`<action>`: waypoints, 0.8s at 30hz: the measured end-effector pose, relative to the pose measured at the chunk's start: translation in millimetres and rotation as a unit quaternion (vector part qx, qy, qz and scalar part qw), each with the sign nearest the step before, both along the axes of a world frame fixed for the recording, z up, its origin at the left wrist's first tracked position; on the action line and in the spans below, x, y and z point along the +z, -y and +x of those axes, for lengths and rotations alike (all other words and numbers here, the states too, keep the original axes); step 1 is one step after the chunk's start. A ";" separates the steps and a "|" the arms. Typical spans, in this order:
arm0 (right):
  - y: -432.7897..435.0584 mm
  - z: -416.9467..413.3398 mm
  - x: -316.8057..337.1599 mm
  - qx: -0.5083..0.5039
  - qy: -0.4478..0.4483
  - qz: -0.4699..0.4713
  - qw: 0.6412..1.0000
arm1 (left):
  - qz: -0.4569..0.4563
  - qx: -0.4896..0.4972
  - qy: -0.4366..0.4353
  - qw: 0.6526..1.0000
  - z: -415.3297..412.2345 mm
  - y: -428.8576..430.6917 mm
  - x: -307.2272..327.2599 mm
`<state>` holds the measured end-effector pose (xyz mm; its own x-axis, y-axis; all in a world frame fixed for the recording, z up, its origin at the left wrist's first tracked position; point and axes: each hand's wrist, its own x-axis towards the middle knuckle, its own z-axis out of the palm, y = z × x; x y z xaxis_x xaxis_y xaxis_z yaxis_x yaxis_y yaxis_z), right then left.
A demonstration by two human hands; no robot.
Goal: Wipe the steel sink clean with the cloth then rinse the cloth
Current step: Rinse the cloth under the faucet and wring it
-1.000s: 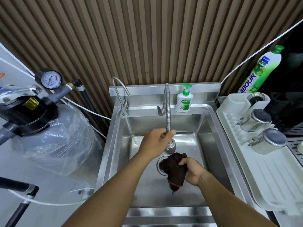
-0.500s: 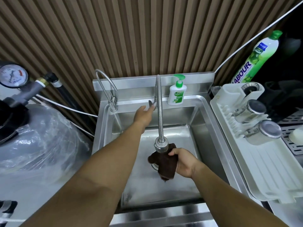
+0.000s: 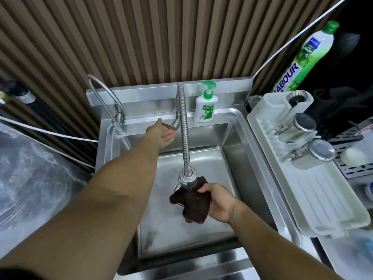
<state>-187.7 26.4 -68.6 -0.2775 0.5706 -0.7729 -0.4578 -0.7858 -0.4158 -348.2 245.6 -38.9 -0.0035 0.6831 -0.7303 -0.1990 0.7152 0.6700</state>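
Cloth (image 3: 194,206), dark, crumpled, hangs from right hand (image 3: 220,201) beneath ribbed faucet (image 3: 184,138).

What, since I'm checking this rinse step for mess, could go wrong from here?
1. The spray head sits just above the bunched cloth gripped by the right hand; a strong flow could splash off it over the sink rim.
2. The left hand, open at the tap lever, is near the soap bottle; a wide swing could topple it.
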 end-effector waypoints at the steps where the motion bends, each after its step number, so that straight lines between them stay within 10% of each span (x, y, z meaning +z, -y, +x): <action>1: -0.1 -0.5 0.0 -0.006 -0.007 0.000 1.000 | 0.006 0.001 -0.002 1.000 -1.4 7.9 -2.9; 8: -13.0 -11.2 8.8 -0.018 -0.002 0.000 1.000 | -0.066 -0.178 0.095 0.977 -12.7 166.7 -53.6; 17: -15.7 -14.3 23.6 0.135 0.236 0.116 0.955 | 0.016 -0.087 0.088 0.992 -18.3 209.9 -43.8; 24: 8.3 -22.3 9.3 0.113 0.235 0.101 0.960 | -0.014 -0.041 0.102 0.994 -8.2 214.2 -28.8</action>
